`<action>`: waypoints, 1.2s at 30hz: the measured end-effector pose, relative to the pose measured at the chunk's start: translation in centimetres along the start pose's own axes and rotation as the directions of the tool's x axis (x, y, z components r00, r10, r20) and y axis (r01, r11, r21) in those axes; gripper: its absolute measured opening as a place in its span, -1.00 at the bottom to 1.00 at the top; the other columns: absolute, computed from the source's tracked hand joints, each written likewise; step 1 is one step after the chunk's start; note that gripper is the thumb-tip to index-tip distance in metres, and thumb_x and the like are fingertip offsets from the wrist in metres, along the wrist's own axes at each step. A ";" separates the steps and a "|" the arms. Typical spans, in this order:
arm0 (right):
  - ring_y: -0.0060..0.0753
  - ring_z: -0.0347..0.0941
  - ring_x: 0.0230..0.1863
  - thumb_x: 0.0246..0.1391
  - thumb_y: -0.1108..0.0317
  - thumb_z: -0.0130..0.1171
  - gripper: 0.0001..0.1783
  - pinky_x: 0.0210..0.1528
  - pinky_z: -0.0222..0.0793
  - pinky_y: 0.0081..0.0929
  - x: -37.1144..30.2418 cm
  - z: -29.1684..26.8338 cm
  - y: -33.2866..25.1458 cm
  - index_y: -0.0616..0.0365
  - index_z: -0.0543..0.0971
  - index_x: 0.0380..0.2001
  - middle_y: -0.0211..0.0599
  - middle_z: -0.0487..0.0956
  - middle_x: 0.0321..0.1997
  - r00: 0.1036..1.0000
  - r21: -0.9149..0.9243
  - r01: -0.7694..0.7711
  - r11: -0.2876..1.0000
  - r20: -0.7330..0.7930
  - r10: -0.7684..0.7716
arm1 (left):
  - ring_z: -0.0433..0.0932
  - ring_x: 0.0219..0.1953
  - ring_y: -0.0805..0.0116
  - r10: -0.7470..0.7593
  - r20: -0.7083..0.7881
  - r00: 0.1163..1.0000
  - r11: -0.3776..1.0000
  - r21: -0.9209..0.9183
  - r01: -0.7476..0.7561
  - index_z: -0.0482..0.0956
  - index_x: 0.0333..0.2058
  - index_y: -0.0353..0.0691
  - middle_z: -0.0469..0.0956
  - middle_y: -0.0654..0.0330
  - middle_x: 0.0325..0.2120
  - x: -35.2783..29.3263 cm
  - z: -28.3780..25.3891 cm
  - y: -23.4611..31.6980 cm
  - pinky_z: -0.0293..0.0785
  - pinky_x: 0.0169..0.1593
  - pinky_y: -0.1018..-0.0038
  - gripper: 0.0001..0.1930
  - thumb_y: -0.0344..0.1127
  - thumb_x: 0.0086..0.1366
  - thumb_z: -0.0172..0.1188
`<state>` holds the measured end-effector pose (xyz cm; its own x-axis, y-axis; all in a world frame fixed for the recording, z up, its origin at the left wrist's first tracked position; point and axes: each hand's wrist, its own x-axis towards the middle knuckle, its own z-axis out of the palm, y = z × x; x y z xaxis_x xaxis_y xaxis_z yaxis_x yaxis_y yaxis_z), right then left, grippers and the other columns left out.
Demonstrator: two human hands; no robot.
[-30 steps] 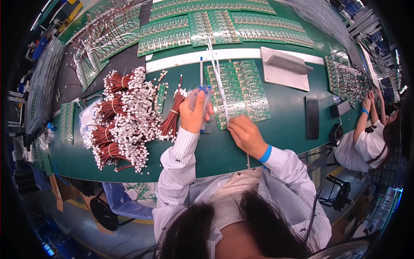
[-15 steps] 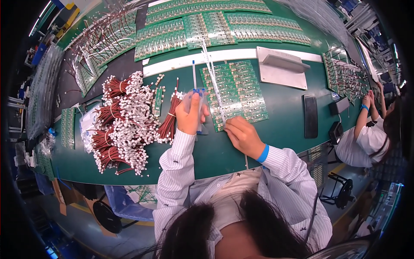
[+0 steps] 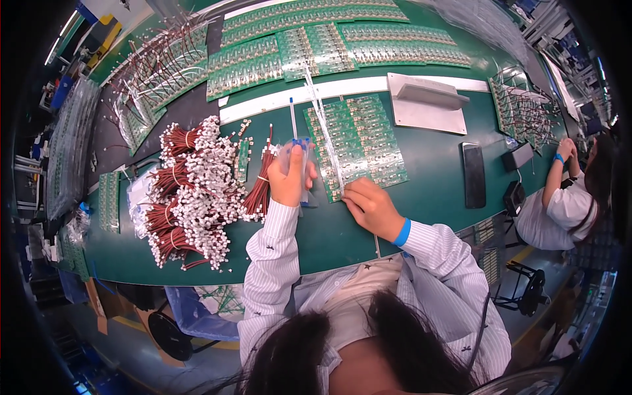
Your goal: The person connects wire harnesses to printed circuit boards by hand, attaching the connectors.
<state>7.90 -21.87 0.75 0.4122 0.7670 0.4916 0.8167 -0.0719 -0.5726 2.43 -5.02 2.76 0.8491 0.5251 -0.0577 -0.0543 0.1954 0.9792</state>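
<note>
My left hand (image 3: pixel 289 178) is closed around a clear plastic dispenser bottle (image 3: pixel 299 168) with a blue collar and a thin needle tip pointing up the table. My right hand (image 3: pixel 368 205) rests with bent fingers on the near edge of a green circuit board panel (image 3: pixel 361 141), pressing it down. A bundle of red wires with white connectors (image 3: pixel 258 191) lies right beside my left hand. A white strip (image 3: pixel 324 125) crosses the panel lengthwise.
A big heap of red wire bundles with white plugs (image 3: pixel 191 191) fills the left of the green table (image 3: pixel 434 191). More green panels (image 3: pixel 316 39) lie at the back. A grey metal fixture (image 3: pixel 428 105), a black phone (image 3: pixel 474 174) and a seated co-worker (image 3: pixel 566 197) are to the right.
The whole view has shifted slightly. My left hand with the bottle stays at the panel's left edge, and my right hand stays on the near edge.
</note>
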 end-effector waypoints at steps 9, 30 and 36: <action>-0.37 0.30 -0.41 -0.30 0.47 0.12 -0.88 -0.36 0.20 -0.49 -0.5 -0.1 -0.7 0.18 0.43 -0.56 -0.37 0.37 -0.47 0.998 -0.101 0.039 0.994 0.052 -0.034 | 0.24 -0.81 0.59 0.043 -0.055 0.998 0.999 -0.014 -0.044 0.38 -0.28 -0.36 0.36 0.22 -0.77 0.1 -0.5 -0.3 0.12 -0.73 0.70 -0.60 -0.06 0.22 -0.13; -0.38 0.43 -0.53 -0.11 0.48 -0.01 -0.90 -0.50 0.32 -0.54 8.3 -5.8 4.3 0.19 0.48 -0.47 -0.27 0.49 -0.51 0.964 0.118 -0.236 0.965 -0.099 0.248 | 0.21 -0.84 0.65 -0.048 0.212 0.976 0.993 0.113 0.024 0.44 -0.29 -0.35 0.35 0.28 -0.77 -0.9 -0.3 1.1 0.07 -0.76 0.75 -0.57 -0.03 0.21 -0.13; -0.23 0.40 -0.52 -0.18 0.28 0.10 -0.85 -0.50 0.30 -0.36 6.5 -2.3 6.0 0.13 0.46 -0.62 -0.27 0.43 -0.56 0.907 -0.216 -0.413 0.885 -0.013 0.420 | 0.20 -0.82 0.67 -0.070 0.187 0.980 0.993 0.108 0.051 0.43 -0.26 -0.33 0.33 0.30 -0.79 -0.9 -0.1 1.4 0.07 -0.73 0.76 -0.61 -0.08 0.24 -0.18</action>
<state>16.37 -18.83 2.03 0.7225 0.6575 0.2138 0.6396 -0.5183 -0.5677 1.54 -5.09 4.17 0.9341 0.3459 -0.0889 0.0456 0.1314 0.9903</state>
